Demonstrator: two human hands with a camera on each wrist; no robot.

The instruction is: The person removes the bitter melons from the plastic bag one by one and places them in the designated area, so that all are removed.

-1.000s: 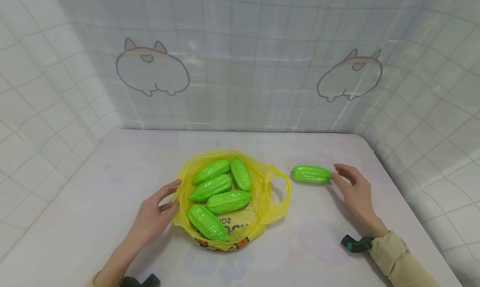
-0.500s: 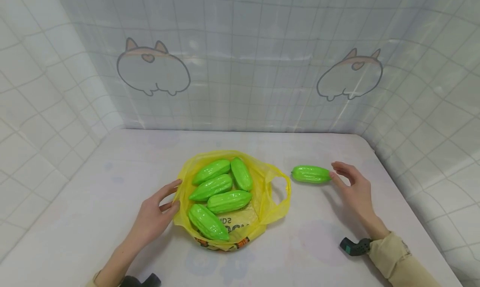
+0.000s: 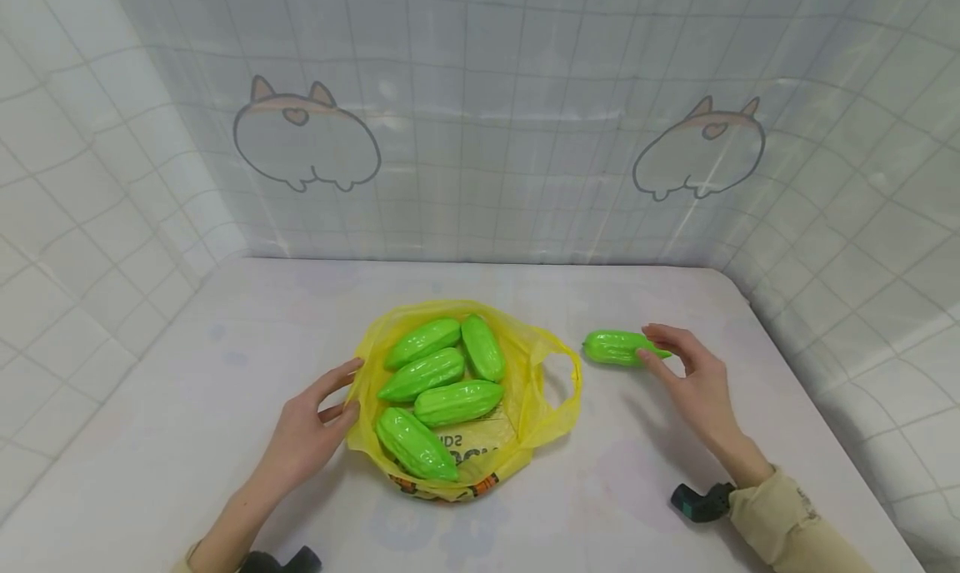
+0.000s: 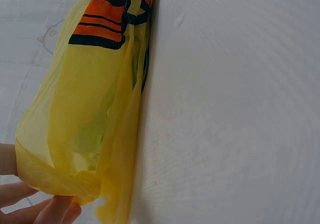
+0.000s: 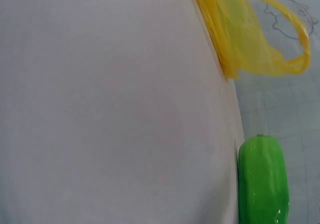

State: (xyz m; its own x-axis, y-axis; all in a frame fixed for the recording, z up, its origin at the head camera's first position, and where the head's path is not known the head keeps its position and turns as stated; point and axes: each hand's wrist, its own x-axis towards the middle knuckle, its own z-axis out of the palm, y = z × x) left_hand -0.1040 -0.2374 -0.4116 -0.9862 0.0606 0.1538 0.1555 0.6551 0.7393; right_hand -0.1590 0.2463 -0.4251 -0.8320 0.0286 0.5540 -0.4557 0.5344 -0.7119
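The yellow plastic bag sits with its mouth spread wide on the table. Several glossy green bitter melons lie inside it. My left hand holds the bag's left rim between thumb and fingers; in the left wrist view its fingers are at the bag's gathered edge. To the right of the bag, a single bitter melon lies on the table. My right hand is around that melon's right end, thumb on the near side and fingers on the far side, loosely spread. The right wrist view shows this melon but no fingers.
The white table reaches back to a grid-patterned curtain with cartoon animal outlines. Similar grid sheets stand on both sides. The bag's looped handle sticks out toward the loose melon. A black camera mount is on the right wrist.
My right hand has shifted left, from the loose melon's tip to farther over its right end. The melon, the bag and my left hand have stayed in place.
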